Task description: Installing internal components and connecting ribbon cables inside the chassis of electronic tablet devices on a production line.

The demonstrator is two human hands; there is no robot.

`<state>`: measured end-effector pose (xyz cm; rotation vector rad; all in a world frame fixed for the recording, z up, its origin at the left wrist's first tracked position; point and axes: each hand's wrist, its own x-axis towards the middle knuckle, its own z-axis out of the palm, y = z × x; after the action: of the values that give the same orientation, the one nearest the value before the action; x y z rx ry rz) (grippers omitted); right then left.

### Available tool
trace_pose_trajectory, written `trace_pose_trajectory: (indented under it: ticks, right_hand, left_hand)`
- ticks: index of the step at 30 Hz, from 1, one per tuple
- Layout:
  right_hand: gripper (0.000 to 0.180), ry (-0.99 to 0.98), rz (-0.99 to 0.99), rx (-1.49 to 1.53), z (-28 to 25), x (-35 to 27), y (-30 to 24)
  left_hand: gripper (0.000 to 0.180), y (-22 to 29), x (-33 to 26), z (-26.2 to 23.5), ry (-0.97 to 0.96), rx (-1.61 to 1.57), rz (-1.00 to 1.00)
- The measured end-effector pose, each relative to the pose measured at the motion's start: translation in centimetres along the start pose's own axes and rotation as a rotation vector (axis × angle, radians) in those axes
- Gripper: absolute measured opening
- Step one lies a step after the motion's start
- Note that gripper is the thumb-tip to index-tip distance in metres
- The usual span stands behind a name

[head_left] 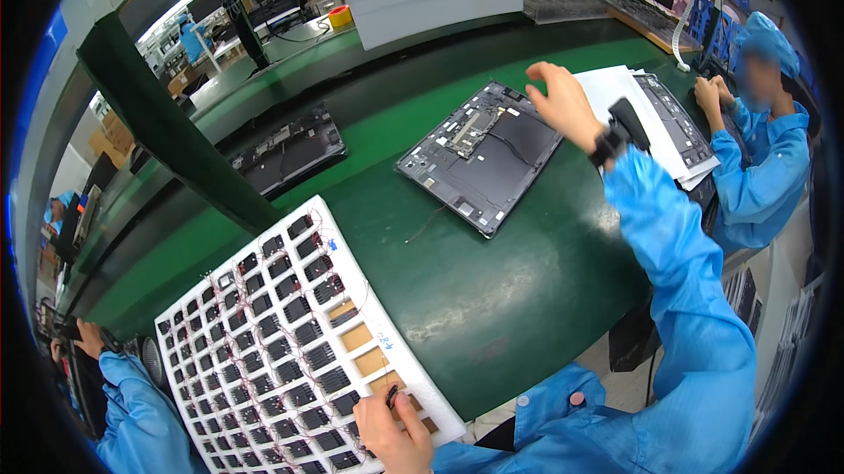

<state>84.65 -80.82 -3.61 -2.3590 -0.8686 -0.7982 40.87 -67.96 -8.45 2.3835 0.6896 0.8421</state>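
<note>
My left hand [393, 437] is at the near corner of a white foam tray [378, 333]. Its thumb and fingers pinch a small black wired part [391, 397], and a thin lead rises from it. Rows of similar black parts with fine red and dark wires fill most pockets; several along the right side show bare brown bottoms. Over the far right corner of a dark laptop chassis [501, 149], my right hand [567, 103] is raised with its fingers apart and nothing visible in them. The chassis lies open on the green bench, circuit board exposed, with a thin cable trailing from its near left edge.
Another chassis [290, 149] lies on the conveyor behind a dark green post [167, 113]. White sheets [633, 113] and a further chassis [677, 122] are at the right, beside a co-worker [760, 149] in blue. Another person's blue sleeve [141, 412] shows at lower left.
</note>
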Motion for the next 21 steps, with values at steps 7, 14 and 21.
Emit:
trace_pose_trajectory:
  ticks: [7, 14, 21]
  right_hand:
    - [0.045, -0.409, 0.379, 0.198, 7.8, 6.0, 7.2]
    - [0.030, -0.514, 0.171, 0.394, 13.6, 6.3, 10.0]
    - [0.024, -0.496, 0.270, 0.391, 10.0, 4.0, 4.3]
  left_hand:
    - [0.015, -0.3, 0.2, 0.2, 0.014, 0.004, 0.009]
    - [0.015, 0.2, 0.3, -0.1, 0.000, -0.009, -0.007]
    - [0.017, 0.8, 0.5, -0.4, -0.013, -0.032, -0.016]
